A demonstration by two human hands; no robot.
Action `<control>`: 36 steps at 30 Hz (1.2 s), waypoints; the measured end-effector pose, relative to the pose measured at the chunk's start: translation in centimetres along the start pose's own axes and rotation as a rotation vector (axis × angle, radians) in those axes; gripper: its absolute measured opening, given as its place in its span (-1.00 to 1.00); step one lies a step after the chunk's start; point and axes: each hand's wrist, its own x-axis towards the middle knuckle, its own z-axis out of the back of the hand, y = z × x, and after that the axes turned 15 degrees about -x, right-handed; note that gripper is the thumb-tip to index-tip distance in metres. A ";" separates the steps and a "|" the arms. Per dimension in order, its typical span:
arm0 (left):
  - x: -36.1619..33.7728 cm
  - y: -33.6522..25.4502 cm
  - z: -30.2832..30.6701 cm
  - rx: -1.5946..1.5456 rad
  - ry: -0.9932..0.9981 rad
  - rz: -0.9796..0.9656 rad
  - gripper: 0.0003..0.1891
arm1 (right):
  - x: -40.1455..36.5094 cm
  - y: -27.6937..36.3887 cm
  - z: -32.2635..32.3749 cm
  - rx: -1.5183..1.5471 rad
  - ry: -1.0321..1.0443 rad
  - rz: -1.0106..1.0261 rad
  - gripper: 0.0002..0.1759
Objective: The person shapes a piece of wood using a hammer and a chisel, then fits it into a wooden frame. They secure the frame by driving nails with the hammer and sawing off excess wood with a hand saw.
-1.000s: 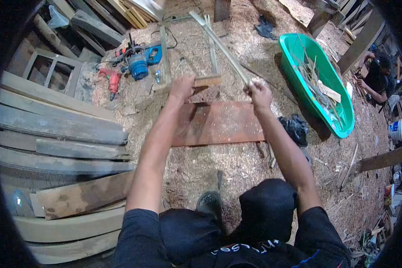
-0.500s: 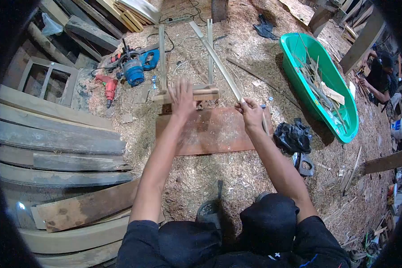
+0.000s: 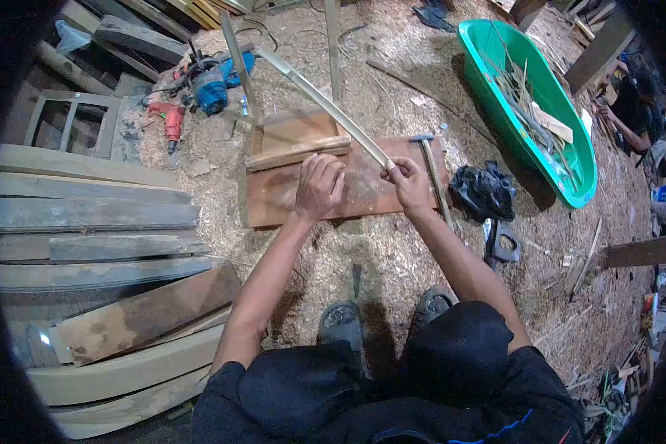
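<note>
My right hand (image 3: 407,183) pinches the near end of a long, thin wooden strip (image 3: 333,111), which slants up to the left. Close against the near rail of a small wooden frame (image 3: 296,133) is my left hand (image 3: 320,186), its fingers curled inward and their tips hidden. The frame sits tilted on a reddish-brown board (image 3: 274,200), with two legs standing up from its far side. Just right of my right hand, a hammer (image 3: 433,174) lies across the board's edge.
A green tub (image 3: 470,70) of wood scraps stands right, near a crouching person (image 3: 629,111). A blue power tool (image 3: 211,92) and a red drill (image 3: 172,122) lie left, above stacked planks (image 3: 96,214). A black plastic bag (image 3: 485,191) rests right of the hammer.
My left hand has moved off the frame's top, from spread fingers to curled ones. The frame has tipped, showing its inside. The strip stays in my right hand. The view has shifted.
</note>
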 end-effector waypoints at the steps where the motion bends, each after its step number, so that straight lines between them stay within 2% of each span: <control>1: 0.4 -1.1 0.1 -0.001 -0.024 -0.067 -0.78 | -0.2 -0.6 0.3 -0.001 0.019 0.031 -0.81; 3: 1.8 -3.1 0.5 0.015 -0.011 -0.132 -0.72 | -0.4 -1.6 0.7 -0.002 0.057 0.097 -0.82; 6: 4.0 -5.4 0.5 0.068 0.079 -0.181 -0.63 | -1.3 -0.7 1.4 -0.041 0.132 0.083 -0.82; 13: 3.1 -5.2 -1.6 0.010 0.314 -0.161 -0.56 | -2.5 0.3 2.2 -0.198 0.234 0.078 -0.80; 19: 2.9 -5.8 -1.7 -0.293 0.386 0.182 -0.71 | -3.1 0.3 2.4 -0.325 0.304 0.142 -0.73; 22: 2.9 -6.3 -1.5 -0.259 0.418 0.291 -0.71 | -2.9 -0.8 2.2 -0.353 0.328 0.148 -0.72; 35: 2.6 -6.4 -1.8 -0.243 0.401 0.434 -0.69 | -3.3 -0.2 1.5 -0.284 0.300 0.134 -0.76; 36: 2.5 -6.4 -1.9 -0.236 0.396 0.445 -0.70 | -3.2 -0.1 1.6 -0.360 0.293 0.164 -0.75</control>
